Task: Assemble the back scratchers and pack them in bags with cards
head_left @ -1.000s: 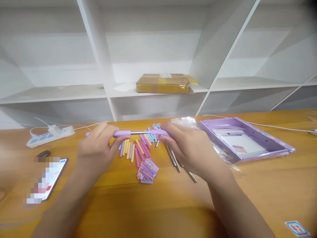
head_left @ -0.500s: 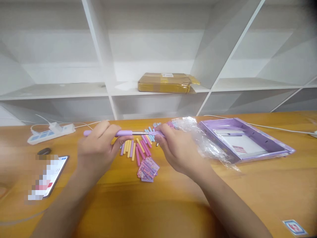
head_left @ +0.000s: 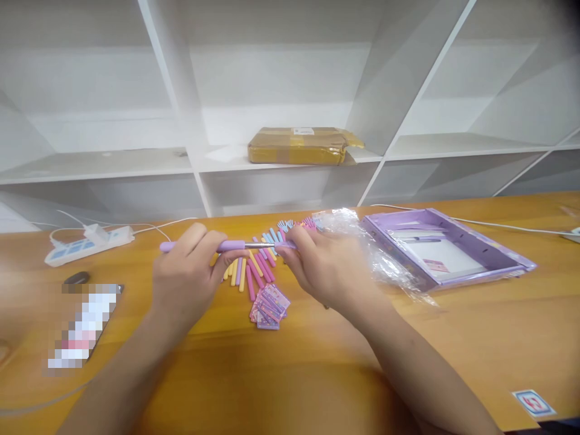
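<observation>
Across the wooden table (head_left: 226,380), the left hand (head_left: 185,272) clasps one end of a slim stick (head_left: 259,245) and the right hand (head_left: 326,260) pinches the other, apparently working the ends together, which I'd say calls for straight alignment, the stick level above coloured sticks (head_left: 256,273), lilac with a shiny metal middle.

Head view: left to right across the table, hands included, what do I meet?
White power strip → left hand gripping a purple handle → metal shaft → right hand holding a purple end piece → purple box → square sticker. Overlapping items left out.
</observation>
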Demonstrator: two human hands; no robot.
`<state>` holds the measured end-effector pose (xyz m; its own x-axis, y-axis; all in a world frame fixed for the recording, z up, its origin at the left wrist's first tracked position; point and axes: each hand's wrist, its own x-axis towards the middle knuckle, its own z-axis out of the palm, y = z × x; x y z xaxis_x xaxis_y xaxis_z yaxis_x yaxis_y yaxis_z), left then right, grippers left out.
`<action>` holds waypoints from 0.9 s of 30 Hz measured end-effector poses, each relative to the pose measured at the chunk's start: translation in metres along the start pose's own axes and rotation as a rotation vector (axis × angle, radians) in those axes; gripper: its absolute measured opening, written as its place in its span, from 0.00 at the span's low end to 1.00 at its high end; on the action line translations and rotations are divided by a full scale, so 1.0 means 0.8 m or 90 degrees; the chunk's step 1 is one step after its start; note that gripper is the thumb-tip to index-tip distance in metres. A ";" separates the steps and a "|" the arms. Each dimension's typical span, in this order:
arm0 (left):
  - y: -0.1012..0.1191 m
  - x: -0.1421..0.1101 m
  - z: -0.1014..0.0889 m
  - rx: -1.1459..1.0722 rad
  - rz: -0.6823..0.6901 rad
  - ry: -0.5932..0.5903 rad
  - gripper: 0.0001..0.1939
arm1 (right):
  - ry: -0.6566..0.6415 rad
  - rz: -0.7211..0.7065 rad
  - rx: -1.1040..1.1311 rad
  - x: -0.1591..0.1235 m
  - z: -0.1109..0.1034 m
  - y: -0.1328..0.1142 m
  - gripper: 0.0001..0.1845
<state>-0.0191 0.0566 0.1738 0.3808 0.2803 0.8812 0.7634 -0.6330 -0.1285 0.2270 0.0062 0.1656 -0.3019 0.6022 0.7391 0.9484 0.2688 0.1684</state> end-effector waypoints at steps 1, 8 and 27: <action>0.001 0.000 0.000 -0.002 -0.001 0.001 0.19 | 0.006 -0.004 -0.001 0.000 0.000 0.000 0.26; 0.005 0.001 -0.004 -0.029 0.003 0.001 0.19 | 0.048 -0.001 0.012 -0.001 -0.007 -0.003 0.21; 0.017 0.002 -0.011 -0.038 -0.004 -0.016 0.22 | 0.127 -0.027 -0.043 0.001 -0.018 -0.005 0.15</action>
<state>-0.0124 0.0419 0.1778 0.3893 0.3014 0.8704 0.7337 -0.6728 -0.0952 0.2239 -0.0052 0.1750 -0.3224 0.4287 0.8440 0.9418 0.2353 0.2402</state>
